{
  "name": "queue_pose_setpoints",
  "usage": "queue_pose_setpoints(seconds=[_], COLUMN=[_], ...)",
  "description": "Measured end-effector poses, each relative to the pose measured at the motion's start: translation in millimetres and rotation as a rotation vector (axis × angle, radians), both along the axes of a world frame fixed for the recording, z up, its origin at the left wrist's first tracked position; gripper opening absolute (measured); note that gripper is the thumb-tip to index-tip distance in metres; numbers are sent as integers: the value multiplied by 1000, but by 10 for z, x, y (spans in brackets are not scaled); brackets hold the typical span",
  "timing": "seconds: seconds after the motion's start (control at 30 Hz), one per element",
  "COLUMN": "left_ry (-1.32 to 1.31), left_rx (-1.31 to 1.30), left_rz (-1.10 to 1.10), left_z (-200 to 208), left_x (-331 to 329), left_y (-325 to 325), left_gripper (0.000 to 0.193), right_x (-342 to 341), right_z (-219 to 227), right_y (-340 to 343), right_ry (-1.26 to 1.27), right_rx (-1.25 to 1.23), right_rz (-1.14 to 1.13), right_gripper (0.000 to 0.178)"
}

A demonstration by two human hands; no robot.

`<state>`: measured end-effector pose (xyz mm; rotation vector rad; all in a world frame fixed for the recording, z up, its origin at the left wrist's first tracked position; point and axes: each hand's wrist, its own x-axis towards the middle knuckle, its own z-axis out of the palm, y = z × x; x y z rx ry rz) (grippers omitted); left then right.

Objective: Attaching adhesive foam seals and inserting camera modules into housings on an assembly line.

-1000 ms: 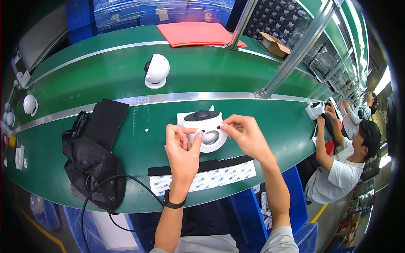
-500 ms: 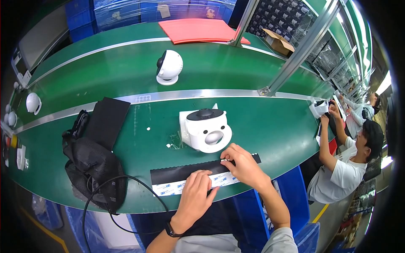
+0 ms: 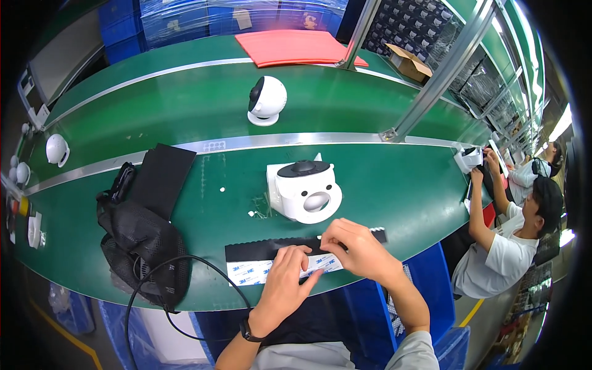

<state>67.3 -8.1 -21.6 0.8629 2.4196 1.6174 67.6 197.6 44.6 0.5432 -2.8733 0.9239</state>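
Observation:
A black adhesive sheet [image 3: 259, 250] with a white printed backing strip [image 3: 246, 272] along its near side lies at the table's front edge. My left hand [image 3: 285, 276] rests on it, fingers laid over the strip and thumb apart. At the sheet's far edge my right hand [image 3: 356, 248] is closed in a pinch; what sits between the fingertips is too small to make out. Small white tabs [image 3: 377, 229] show along that edge, right of my hand. Just beyond stands a white animal-faced device housing [image 3: 303, 190] with a black top and a round opening.
On the left lie a black mesh bag [image 3: 145, 246], a black flat sheet [image 3: 165, 179] and a black cable [image 3: 213, 264]. A white round camera-like device [image 3: 269, 102] stands on the green belt [image 3: 345, 105] behind a metal rail. At the right, a co-worker [image 3: 518, 240] handles a white housing.
My right hand has shifted slightly along the sheet's far edge, its fingers curling in more. The round white device on the belt has moved to the right. My left hand stays in place.

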Motion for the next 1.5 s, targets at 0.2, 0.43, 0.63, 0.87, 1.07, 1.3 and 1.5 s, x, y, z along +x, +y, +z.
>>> queue_pose_setpoints(seconds=[0.2,0.43,0.63,0.87,1.07,1.3,1.5], left_ry=[-229,-400,-436,-426,-424,-445,-413], left_rx=[393,752,837,845,820,813,784], left_rz=[289,277,269,281,304,281,308], left_z=[63,41,-10,5,27,72,148], left_x=[-312,-453,-461,-459,-464,-444,-429], left_y=[144,340,343,361,363,338,320], left_gripper=[36,33,32,32,32,31,33], right_x=[-9,-195,-177,-200,-216,-216,-296], right_z=[106,-211,-248,-249,-248,-262,-168], right_y=[-295,-468,-533,-532,-569,-635,-573], right_ry=[175,301,295,306,337,504,571], right_rx=[-357,-426,-412,-384,-360,-79,41], right_rz=[-202,-393,-439,-451,-453,-428,-447], right_gripper=[22,25,26,27,29,31,41])
